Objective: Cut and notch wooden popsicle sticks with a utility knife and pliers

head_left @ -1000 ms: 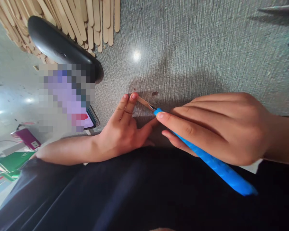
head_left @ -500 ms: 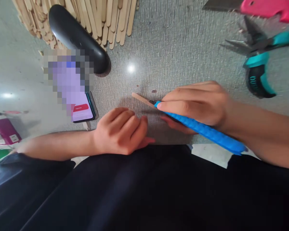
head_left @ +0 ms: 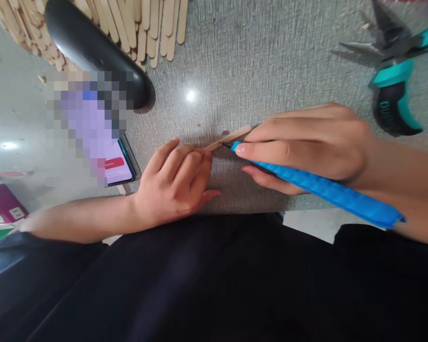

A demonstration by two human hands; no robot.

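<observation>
A short wooden craft stick lies on the grey textured mat. My left hand has its fingers curled and their tips press on the stick's left end. My right hand is closed round a blue-handled craft knife. The knife's tip touches the stick near its middle. The knife's handle runs down to the right, past my wrist.
A pile of several wooden sticks lies at the top left with a black oblong case on it. A phone lies left of my left hand. Teal-handled pliers rest at the right. Dark clothing fills the bottom.
The stick has turned, its free end now pointing up to the right. My left hand has moved back onto its left end. The view has shifted a little.
</observation>
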